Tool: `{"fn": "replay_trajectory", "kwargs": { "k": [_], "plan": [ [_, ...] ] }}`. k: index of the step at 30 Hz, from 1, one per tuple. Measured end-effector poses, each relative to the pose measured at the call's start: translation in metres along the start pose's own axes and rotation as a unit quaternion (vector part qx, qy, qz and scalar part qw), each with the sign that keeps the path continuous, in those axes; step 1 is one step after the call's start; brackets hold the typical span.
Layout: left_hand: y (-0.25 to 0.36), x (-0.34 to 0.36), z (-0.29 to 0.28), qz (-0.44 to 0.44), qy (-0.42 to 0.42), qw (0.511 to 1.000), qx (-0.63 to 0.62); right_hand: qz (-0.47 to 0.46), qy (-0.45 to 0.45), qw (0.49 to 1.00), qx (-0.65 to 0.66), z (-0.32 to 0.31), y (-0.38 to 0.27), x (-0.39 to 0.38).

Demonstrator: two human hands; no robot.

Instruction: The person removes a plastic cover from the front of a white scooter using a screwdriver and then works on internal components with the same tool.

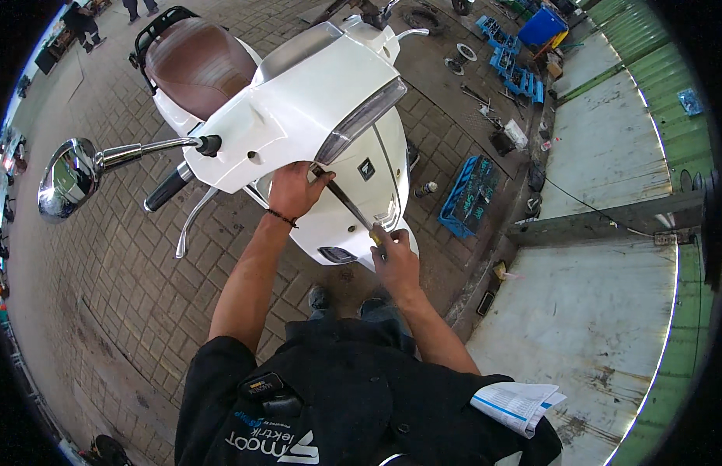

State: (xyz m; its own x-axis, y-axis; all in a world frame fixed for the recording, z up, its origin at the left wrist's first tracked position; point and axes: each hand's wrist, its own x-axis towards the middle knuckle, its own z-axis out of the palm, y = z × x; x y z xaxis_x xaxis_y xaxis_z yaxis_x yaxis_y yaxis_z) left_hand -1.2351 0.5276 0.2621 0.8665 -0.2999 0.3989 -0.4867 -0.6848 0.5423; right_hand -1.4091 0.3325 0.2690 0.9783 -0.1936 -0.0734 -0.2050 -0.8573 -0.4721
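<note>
A white scooter stands in front of me, its front panel and headlight cowl facing me. My right hand is closed around the yellowish handle of a long screwdriver. Its shaft slants up and left toward the underside of the cowl. Close to the shaft's far end, the thumb and forefinger of my left hand pinch in; the other fingertips are partly hidden under the cowl edge. The screwdriver's tip cannot be made out. Below the right hand's level, a dark lamp sits in the front panel.
A chrome mirror, handlebar grip and brake lever stick out on the left. To the right lie a blue crate, an open blue toolbox and scattered tools. A metal wall borders the paved floor.
</note>
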Motion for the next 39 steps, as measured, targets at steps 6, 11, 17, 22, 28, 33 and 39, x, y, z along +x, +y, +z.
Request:
{"fn": "replay_trajectory", "kwargs": {
  "k": [6, 11, 17, 22, 28, 33, 39],
  "plan": [
    [-0.001, 0.004, 0.0, -0.008, -0.016, 1.0, -0.011, -0.047, -0.018, 0.998, -0.044, -0.009, -0.004, 0.006],
    [-0.001, 0.006, 0.002, 0.027, 0.021, 0.999, -0.001, -0.072, -0.051, 0.987, -0.133, -0.015, -0.017, 0.018],
    [0.001, 0.007, -0.001, 0.033, -0.007, 0.999, -0.028, -0.078, -0.102, 0.976, -0.177, -0.029, -0.027, 0.038],
    [0.002, 0.003, 0.003, 0.001, -0.026, 1.0, -0.002, -0.12, -0.139, 0.96, -0.21, -0.044, -0.039, 0.053],
    [0.004, 0.001, 0.006, 0.029, 0.024, 0.999, -0.005, -0.105, -0.146, 0.96, -0.212, -0.043, -0.045, 0.054],
    [0.005, 0.002, 0.002, 0.01, -0.019, 1.0, 0.002, -0.062, -0.118, 0.973, -0.188, -0.033, -0.043, 0.042],
    [0.003, 0.004, -0.006, 0.048, -0.066, 0.994, 0.073, -0.035, -0.068, 0.993, -0.086, -0.012, -0.013, 0.022]
  ]
}}
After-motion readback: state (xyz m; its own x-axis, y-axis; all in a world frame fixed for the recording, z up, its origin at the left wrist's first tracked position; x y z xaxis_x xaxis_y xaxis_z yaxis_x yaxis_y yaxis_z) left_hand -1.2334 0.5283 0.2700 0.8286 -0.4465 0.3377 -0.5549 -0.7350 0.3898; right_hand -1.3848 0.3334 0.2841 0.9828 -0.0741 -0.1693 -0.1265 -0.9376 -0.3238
